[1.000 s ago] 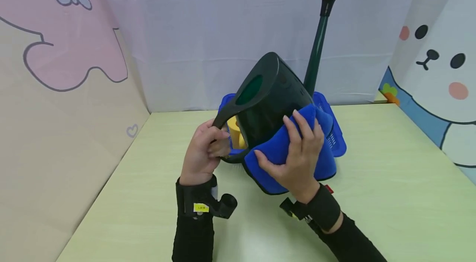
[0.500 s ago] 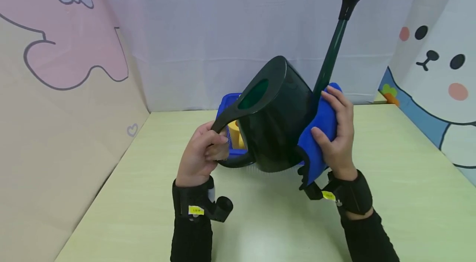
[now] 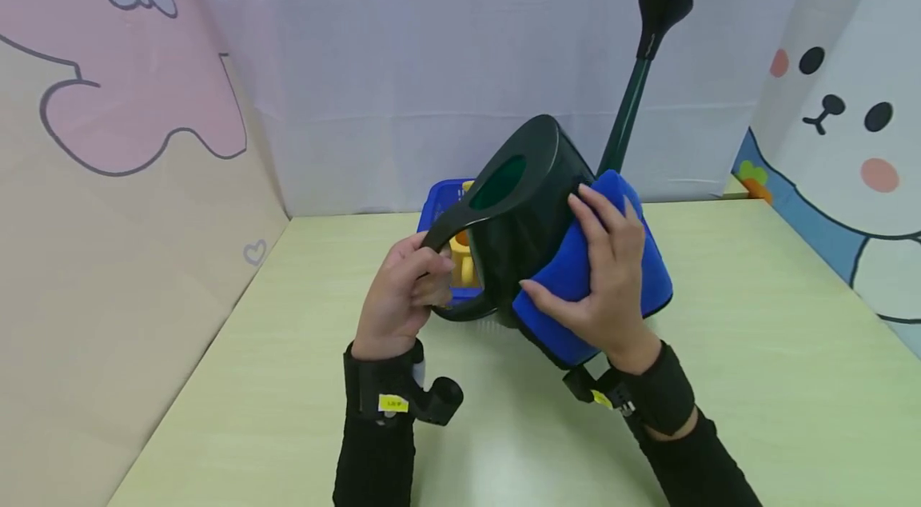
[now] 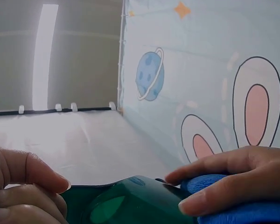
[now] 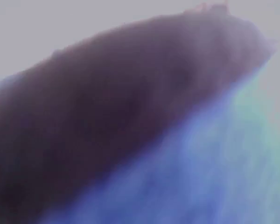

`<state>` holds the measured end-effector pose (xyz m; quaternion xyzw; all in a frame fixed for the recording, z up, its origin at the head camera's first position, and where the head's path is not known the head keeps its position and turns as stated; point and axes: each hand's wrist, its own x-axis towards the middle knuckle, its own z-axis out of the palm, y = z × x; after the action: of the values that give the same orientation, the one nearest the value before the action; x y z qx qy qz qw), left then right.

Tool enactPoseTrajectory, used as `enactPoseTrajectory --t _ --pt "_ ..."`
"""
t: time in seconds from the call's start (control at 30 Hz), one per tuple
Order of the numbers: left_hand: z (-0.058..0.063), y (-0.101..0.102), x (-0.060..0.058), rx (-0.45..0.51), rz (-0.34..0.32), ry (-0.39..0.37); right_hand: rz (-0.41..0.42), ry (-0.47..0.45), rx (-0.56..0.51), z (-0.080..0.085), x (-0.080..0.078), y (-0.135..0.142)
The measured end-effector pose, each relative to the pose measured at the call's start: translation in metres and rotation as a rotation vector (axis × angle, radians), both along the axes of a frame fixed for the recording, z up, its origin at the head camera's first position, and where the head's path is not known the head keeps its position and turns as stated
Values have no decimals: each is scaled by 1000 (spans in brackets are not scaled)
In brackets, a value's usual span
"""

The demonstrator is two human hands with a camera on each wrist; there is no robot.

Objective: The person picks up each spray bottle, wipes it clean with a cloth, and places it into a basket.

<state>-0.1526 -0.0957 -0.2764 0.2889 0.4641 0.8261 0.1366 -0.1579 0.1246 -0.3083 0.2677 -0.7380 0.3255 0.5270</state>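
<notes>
My left hand point(image 3: 396, 295) grips the handle of a dark green watering can point(image 3: 536, 211), which is tilted and held up above the table. Its long spout, with a black head on the end, points up and to the right. A blue cloth point(image 3: 563, 283) with a dark edge lies against the can's right side. Spread over that cloth, my right hand point(image 3: 608, 295) holds it to the can, thumb apart from the fingers. The left wrist view shows the can's translucent green surface point(image 4: 140, 200) between both hands. The right wrist view is blurred, mostly dark shape and blue cloth.
Behind the can stands a blue basket point(image 3: 442, 199), partly hidden, with a yellow object point(image 3: 463, 263) in it. The pale green table point(image 3: 288, 379) reaches back to a white curtain point(image 3: 403, 91). Printed panels stand at both sides.
The right hand and cloth swept right along the can towards the spout, then came partway back left onto its side. The can shifted slightly right overall, its spout dipping lower.
</notes>
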Motion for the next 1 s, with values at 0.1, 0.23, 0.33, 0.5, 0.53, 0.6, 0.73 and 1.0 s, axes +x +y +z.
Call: enactPoseTrajectory --t 0.1,0.23,0.33,0.5,0.53,0.6,0.73,1.0 --pt "0 3 -1 -16 16 -3 -7 89 98 -1 4 -10" --pt "0 7 -3 -36 30 -9 31 155 261 -3 10 -20" --pt "0 9 -5 -40 21 -44 67 161 371 -2 14 -21" --pt "0 10 -7 -58 -4 -121 93 159 422 5 17 -13" --pt "0 10 -7 -67 -9 -128 91 158 408 6 17 -10" --pt "1 10 -6 -85 -23 -137 83 166 354 9 16 -4" --pt "4 11 -4 -124 -46 -156 88 122 193 13 12 10" --pt "5 11 -2 -165 -52 -160 70 -245 -189 19 6 32"
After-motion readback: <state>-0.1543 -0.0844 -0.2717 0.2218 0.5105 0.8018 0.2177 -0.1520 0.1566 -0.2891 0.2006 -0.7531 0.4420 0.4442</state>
